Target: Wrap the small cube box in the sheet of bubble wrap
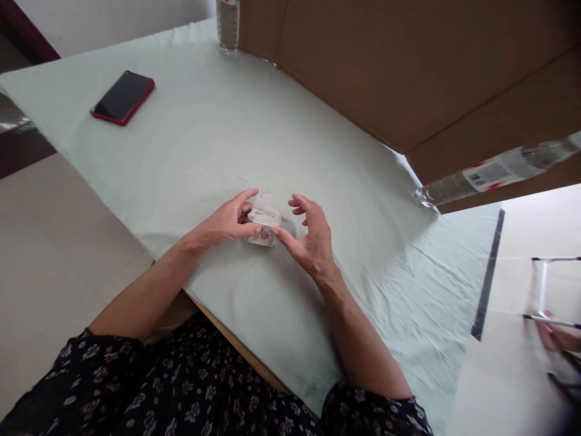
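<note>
A small whitish packet or box (pixel 264 219) with a reddish print on its near side stands on the pale green tablecloth, close to the table's near edge. Its top looks like crumpled, translucent wrapping. My left hand (pixel 227 219) is at the packet's left side, thumb along the front and fingers curved behind, partly hidden. On the right, my right hand (pixel 309 237) has its thumb tip at the packet's front right corner, while its other fingers are raised and spread away from it.
A black phone with a red case (pixel 123 97) lies at the back left of the tablecloth (pixel 190 133). Brown cardboard (pixel 363 66) stands at the back right, with clear bottles (pixel 227 25) (pixel 494 172) beside it. Someone's foot (pixel 556 333) shows near a metal frame (pixel 543 287) at far right.
</note>
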Tool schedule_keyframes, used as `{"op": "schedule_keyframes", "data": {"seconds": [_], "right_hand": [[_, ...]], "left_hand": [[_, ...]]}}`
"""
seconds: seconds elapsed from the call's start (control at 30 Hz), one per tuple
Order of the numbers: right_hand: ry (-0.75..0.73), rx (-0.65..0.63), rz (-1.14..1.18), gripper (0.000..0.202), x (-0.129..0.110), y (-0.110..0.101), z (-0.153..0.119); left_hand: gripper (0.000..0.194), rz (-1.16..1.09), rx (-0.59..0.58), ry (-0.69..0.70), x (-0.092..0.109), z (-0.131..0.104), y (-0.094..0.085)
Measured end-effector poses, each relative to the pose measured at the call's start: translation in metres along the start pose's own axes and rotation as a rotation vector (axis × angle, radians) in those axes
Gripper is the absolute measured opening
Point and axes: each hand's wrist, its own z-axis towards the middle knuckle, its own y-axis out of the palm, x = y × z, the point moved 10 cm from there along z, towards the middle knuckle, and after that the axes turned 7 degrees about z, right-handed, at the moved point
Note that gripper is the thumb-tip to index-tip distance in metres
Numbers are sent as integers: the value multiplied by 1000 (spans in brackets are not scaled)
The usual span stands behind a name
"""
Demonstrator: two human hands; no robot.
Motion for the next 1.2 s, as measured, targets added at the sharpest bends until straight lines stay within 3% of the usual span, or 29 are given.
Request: {"op": "schedule_keyframes", "data": {"seconds": [0.1, 0.33, 0.57, 0.63, 0.73, 0.87, 0.97, 1.07, 1.2], "right_hand": [[-59, -91, -4, 66, -10, 11, 1], [-60, -222, 57, 67, -7, 32, 5], [49, -286, 92, 76, 2, 37, 9], [22, -276, 82, 73, -2, 36, 9], [-40, -149, 60, 67, -6, 21, 9], [59, 26, 153, 66, 17, -1, 13], [217, -68, 358, 80, 42, 13, 16], [299, -213, 500, 91, 47, 35, 13], [263, -203, 373, 90, 36, 34, 8]], "left_hand": [[103, 2, -14, 6, -1, 0, 1], [106, 24, -21, -10, 0, -2, 0], [105, -61, -50, -30, -7, -2, 3], [102, -73, -57, -14, -7, -1, 4], [99, -94, -42, -2, -6, 1, 5], [97, -114, -28, 8, -4, 3, 5], [97, -130, -28, 14, -4, 4, 6], [99, -129, -17, 13, -3, 2, 7], [100, -67, 36, -2, -1, 0, 4]]}}
